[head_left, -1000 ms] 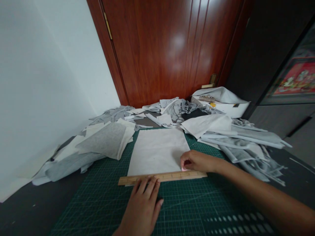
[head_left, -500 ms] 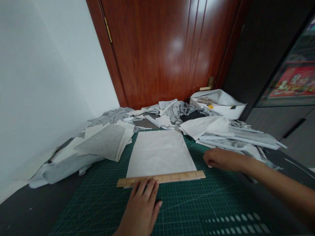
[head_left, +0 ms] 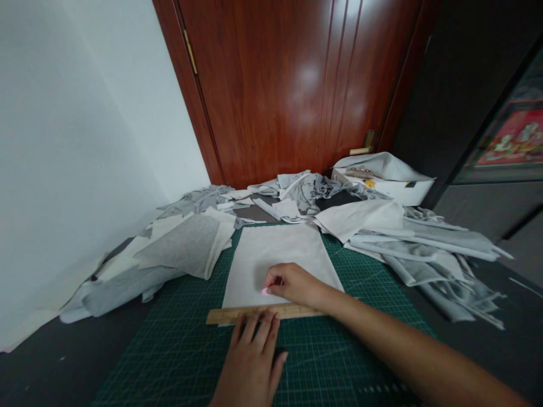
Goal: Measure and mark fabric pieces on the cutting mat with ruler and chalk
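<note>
While the left hand (head_left: 249, 362), fingers slightly spread, pressed the stiff-looking ruler (head_left: 221, 316) | right hand (head_left: 294, 282), nearly closed, pinched pink piece (head_left: 265, 291) | white cloth (head_left: 280, 243) seemed soft, best held by edges

In front of me, a dark grey tabletop (head_left: 38, 370) bears a green cutting mat (head_left: 169, 350) printed with a fine pale grid. Flat on the mat I have a white rectangular cloth (head_left: 282, 246), with a flat light-wood ruler (head_left: 219, 316) across its near end. To my left, a heap of grey and cream fabric pieces (head_left: 182, 243) overlaps the mat; to my right, a stack of white and grey fabric pieces (head_left: 428, 243) does too. Crumpled grey and white scraps (head_left: 303, 189) lie beyond, near a low white box (head_left: 411, 192).
</note>
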Tool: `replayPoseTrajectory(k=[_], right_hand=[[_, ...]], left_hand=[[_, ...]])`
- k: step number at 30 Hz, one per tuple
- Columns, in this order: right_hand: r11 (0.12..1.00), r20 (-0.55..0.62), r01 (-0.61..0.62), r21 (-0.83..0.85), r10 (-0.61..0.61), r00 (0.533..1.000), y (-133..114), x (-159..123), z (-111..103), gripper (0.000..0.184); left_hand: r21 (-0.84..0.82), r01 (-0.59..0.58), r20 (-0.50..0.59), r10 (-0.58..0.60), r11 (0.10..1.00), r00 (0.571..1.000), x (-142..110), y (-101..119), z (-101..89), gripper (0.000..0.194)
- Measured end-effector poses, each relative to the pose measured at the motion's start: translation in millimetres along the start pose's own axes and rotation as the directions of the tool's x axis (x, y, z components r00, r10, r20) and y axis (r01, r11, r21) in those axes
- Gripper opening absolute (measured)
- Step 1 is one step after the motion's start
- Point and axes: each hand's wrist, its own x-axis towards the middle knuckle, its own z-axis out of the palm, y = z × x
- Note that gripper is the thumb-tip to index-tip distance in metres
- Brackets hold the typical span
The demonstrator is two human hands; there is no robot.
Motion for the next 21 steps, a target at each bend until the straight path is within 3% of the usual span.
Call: replayPoseTrajectory(k=[4,8,17,21], right_hand=[[0.999,0.054,0.0,-0.033,0.001,0.999,-18,34,37,0.005],[0.992,0.115,0.011,-0.123,0.003,0.993,-30,51,56,0.007],[0.98,0.159,0.004,-0.198,0.028,0.987,-33,58,65,0.01],[0.971,0.188,0.022,-0.236,0.024,0.982,-32,54,59,0.011]], left_hand=[[-0.004,0.016,0.004,-0.016,1.0,1.0,-1,2,1.8,0.045],[-0.032,0.015,-0.001,-0.015,0.999,1.0,-2,3,2.2,0.044],[-0.035,0.019,0.023,-0.018,0.999,1.0,-1,3,0.4,0.042],[-0.013,0.015,0.027,-0.015,1.0,1.0,0,2,-0.8,0.043]])
